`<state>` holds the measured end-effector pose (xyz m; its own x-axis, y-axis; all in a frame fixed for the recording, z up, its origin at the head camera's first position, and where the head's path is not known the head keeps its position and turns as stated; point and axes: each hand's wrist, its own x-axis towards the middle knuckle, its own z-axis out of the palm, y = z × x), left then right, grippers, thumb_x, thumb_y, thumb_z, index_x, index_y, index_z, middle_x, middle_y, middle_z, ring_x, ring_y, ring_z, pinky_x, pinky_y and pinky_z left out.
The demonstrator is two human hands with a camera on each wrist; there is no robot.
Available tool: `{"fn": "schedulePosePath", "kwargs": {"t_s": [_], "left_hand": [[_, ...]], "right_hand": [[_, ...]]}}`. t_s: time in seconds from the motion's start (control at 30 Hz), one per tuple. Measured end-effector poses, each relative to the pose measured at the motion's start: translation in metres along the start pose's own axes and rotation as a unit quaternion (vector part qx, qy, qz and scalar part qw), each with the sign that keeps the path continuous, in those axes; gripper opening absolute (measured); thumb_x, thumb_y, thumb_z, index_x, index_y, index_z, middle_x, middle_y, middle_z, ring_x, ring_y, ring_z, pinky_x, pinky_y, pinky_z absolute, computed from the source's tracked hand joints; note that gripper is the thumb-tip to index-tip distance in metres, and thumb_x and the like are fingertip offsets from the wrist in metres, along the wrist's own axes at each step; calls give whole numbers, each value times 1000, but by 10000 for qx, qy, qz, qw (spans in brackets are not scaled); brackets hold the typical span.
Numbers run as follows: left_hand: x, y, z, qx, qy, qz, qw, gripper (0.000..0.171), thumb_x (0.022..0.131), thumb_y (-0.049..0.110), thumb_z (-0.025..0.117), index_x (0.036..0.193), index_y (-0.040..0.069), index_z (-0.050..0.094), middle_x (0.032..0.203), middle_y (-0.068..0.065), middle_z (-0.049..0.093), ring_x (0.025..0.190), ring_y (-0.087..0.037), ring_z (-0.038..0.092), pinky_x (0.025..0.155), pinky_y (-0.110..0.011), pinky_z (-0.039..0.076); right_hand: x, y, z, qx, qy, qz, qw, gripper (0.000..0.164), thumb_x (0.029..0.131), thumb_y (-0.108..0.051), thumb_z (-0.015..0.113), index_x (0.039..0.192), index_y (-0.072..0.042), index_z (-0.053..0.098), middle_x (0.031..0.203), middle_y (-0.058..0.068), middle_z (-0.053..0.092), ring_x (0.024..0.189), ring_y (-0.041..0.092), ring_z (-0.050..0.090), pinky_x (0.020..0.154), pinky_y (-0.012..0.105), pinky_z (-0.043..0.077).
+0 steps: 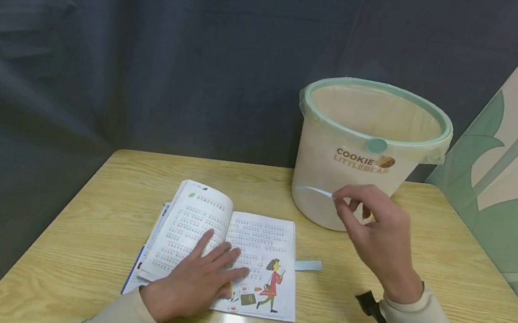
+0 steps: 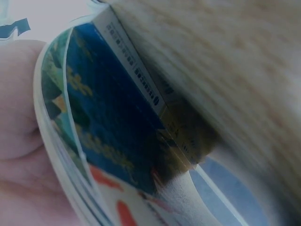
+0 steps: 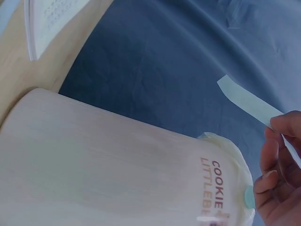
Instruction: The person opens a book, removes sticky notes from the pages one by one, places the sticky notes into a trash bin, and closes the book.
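An open book with printed pages and a drawn walking figure lies on the table. My left hand rests on it near the fold, fingers spread across both pages. In the left wrist view the palm is against the bent pages, with a blue cover beneath. Between thumb and forefinger, my right hand pinches a thin pale paper strip, raised in front of the bin. The right wrist view shows this strip pointing away from the fingers. A light blue strip sticks out from the book's right edge.
A large cream bin with a green rim and a liner stands at the back right of the wooden table. Behind hangs a dark curtain. A flower-patterned panel is at the right.
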<state>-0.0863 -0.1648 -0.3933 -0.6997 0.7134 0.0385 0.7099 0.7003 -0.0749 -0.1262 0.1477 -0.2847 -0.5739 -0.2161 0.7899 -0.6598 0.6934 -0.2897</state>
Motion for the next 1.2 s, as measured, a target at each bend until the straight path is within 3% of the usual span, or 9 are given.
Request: {"fn": "schedulePosePath", "kwargs": {"t_s": [0.13, 0.37, 0.53, 0.67, 0.77, 0.87, 1.0, 1.1, 1.2], "left_hand": [[0, 0, 0, -43, -37, -19, 10000, 46, 99, 43, 53, 145, 34, 50, 154, -4, 46, 143, -26, 42, 120, -61, 18], [2, 0, 1, -110, -45, -9, 9999, 46, 100, 43, 52, 145, 33, 50, 154, -5, 46, 143, -27, 42, 120, -61, 18], [2, -1, 1, -129, -72, -41, 9999, 46, 99, 44, 53, 144, 33, 50, 154, -5, 46, 143, -27, 42, 120, -61, 18], [1, -1, -1, -133, -93, -46, 9999, 47, 99, 44, 53, 145, 34, 50, 155, -4, 46, 143, -27, 42, 120, -61, 18], [1, -1, -1, -150, -157, -53, 9998, 47, 100, 44, 52, 145, 34, 49, 155, -4, 45, 144, -27, 41, 120, -61, 18], [1, 0, -1, -136, -203, -59, 9997, 47, 100, 44, 51, 146, 34, 49, 156, -4, 44, 145, -27, 41, 121, -61, 17], [0, 0, -2, -68, -176, -59, 9998, 46, 100, 44, 51, 146, 34, 49, 155, -4, 45, 144, -26, 41, 121, -61, 17], [1, 0, -2, -48, -144, -56, 9999, 46, 100, 44, 51, 145, 34, 49, 155, -3, 46, 144, -26, 42, 121, -60, 18], [1, 0, -3, -111, -171, -67, 9998, 46, 100, 44, 51, 145, 34, 49, 155, -3, 46, 144, -26, 42, 121, -61, 18]], "right_hand": [[7, -1, -5, 109, 367, -71, 9992, 23, 78, 10, 74, 94, -6, 73, 85, 3, 71, 79, 2, 52, 67, 16, 36], [22, -2, -13, 89, 828, 196, 9963, 15, 80, 7, 75, 91, -3, 75, 92, 11, 70, 91, -3, 49, 72, 15, 35], [38, -3, -24, 169, 1378, 198, 9901, 9, 79, 7, 74, 87, 2, 75, 84, 11, 70, 88, -4, 50, 72, 15, 35], [49, -1, -35, -41, 1782, 287, 9836, 5, 84, 1, 72, 86, 4, 75, 83, -19, 65, 88, -8, 49, 72, 13, 36], [54, 4, -43, -290, 2035, 399, 9778, 12, 87, -6, 69, 86, 3, 76, 86, -34, 54, 86, -11, 47, 71, 12, 34], [57, 10, -48, -519, 2170, 481, 9736, 15, 88, -10, 67, 86, 2, 77, 84, -35, 52, 83, -13, 46, 71, 11, 32], [59, 21, -54, -988, 2031, 487, 9729, 19, 91, -11, 64, 91, 2, 76, 76, -4, 66, 83, -16, 41, 72, 9, 29], [59, 28, -57, -1308, 1840, 472, 9730, 19, 92, -11, 63, 93, 3, 76, 80, 24, 66, 84, -16, 38, 73, 11, 27], [58, 34, -58, -1501, 1661, 546, 9731, 19, 92, -10, 62, 95, 3, 75, 83, 26, 65, 85, -13, 35, 75, 18, 26]]}}
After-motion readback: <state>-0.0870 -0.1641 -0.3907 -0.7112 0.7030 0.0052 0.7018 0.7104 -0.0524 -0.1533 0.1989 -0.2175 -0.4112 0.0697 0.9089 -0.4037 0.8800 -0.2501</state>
